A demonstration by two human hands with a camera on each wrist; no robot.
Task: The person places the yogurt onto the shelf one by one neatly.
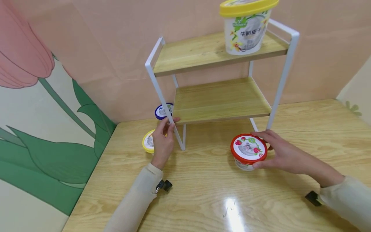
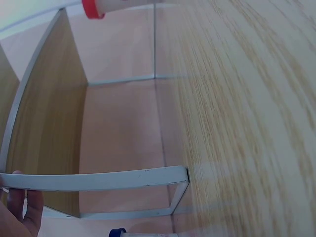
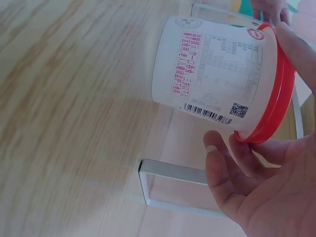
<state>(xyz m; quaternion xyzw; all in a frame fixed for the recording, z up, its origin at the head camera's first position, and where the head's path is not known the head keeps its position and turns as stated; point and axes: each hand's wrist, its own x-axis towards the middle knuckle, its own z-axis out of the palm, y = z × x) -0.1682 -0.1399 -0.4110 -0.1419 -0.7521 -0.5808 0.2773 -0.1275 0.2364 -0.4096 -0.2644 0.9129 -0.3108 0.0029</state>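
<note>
Left hand [image 1: 163, 141]: fingers pinching the left front upright [image 1: 159, 93] of the two-tier rack [image 1: 221, 101], seemingly to steady it. Right hand [image 1: 276, 153]: fingers gripping the red-lidded tub [image 1: 248, 148] by its rim, likely because that edge projects, in front of the rack's right side.

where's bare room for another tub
Free: the top shelf, left of its tub; the lower shelf, directly beneath; the table in front of the red-lidded tub. Crowded: the rack's front-left leg, where the left hand, a yellow-lidded tub and a blue-lidded tub cluster.
</note>
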